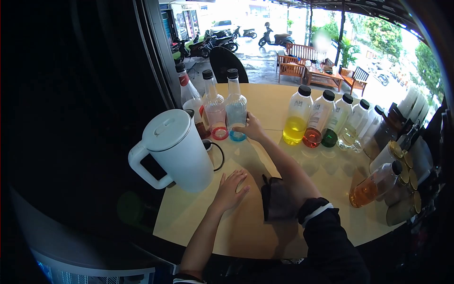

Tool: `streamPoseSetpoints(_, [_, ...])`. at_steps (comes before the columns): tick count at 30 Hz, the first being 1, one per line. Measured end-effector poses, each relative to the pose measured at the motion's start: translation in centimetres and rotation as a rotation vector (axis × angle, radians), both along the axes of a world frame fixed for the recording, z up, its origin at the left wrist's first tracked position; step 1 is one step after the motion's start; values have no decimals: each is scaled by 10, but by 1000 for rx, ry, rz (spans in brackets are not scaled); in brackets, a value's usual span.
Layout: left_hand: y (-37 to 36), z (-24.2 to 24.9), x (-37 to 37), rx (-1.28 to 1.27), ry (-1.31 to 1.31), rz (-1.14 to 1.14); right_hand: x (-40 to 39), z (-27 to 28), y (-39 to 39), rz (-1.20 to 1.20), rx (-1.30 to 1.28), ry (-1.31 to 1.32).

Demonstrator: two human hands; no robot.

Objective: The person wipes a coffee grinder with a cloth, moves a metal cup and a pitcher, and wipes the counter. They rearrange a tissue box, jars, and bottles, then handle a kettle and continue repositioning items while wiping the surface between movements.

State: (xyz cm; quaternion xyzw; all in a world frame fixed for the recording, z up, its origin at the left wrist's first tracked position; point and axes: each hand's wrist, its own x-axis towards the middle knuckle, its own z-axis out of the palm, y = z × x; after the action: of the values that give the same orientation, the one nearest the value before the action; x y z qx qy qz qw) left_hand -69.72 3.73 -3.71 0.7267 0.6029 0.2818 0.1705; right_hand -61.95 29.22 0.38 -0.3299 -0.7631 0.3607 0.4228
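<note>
My right hand (253,128) is closed around the lower right side of a long-necked glass bottle (236,108) with a little blue liquid at its base. The bottle stands upright with a black cap on. Just left of it is a matching bottle (215,111) with pinkish-red liquid in the bottom. A third bottle (190,94) with a red neck label is partly hidden behind the white lidded pitcher (177,151). My left hand (230,190) rests flat on the table, fingers spread, to the right of the pitcher. Under my right forearm lies a dark cloth (276,201).
Several capped bottles form a row at the right, including a yellow one (294,128), a red one (316,132) and a green one (333,130). An orange-filled bottle (371,189) stands by gold-lidded jars (405,208). A black cord (222,158) curls beside the pitcher.
</note>
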Motion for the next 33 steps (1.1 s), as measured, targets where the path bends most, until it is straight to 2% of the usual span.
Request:
streamPoseSetpoints(9, [1,-3,0,29,-11,3,3,-4,-5,7,-91,-67])
streamPoseSetpoints(13, [1,-4,0,56,-31,9,3,-7,-21,-19,-8,26])
streamPoseSetpoints(15, [1,-2,0,60,-25,4,9,-5,-34,-135,78,-162])
streamPoseSetpoints(19, [0,4,3,70,-3,17,25,-5,-66,-338,255,-79])
streamPoseSetpoints(21, [1,0,0,114,17,-6,47,1,-84,-56,195,9])
streamPoseSetpoints(22, [4,-3,0,163,35,-7,60,8,-100,-6,155,9])
streamPoseSetpoints(24, [10,-8,3,251,-211,-36,92,26,-138,-10,120,4])
streamPoseSetpoints(25, [7,1,15,251,-218,-86,109,35,-158,38,129,-39])
streamPoseSetpoints(26, [-4,23,27,270,-286,-31,129,44,-174,88,138,-81])
streamPoseSetpoints(27, [-13,39,41,287,-352,30,150,52,-190,47,142,-82])
streamPoseSetpoints(28, [-14,48,56,286,-354,-2,172,60,-204,16,234,-161])
streamPoseSetpoints(29, [-15,56,71,284,-346,-86,192,68,-215,-6,326,-243])
streamPoseSetpoints(31, [-16,77,103,270,-295,-240,228,83,-227,-86,382,-223])
streamPoseSetpoints(32, [-13,85,124,272,-295,-246,246,90,-233,-145,430,-205])
streamPoseSetpoints(33, [-10,92,147,222,-351,-310,265,101,-240,-186,494,-196])
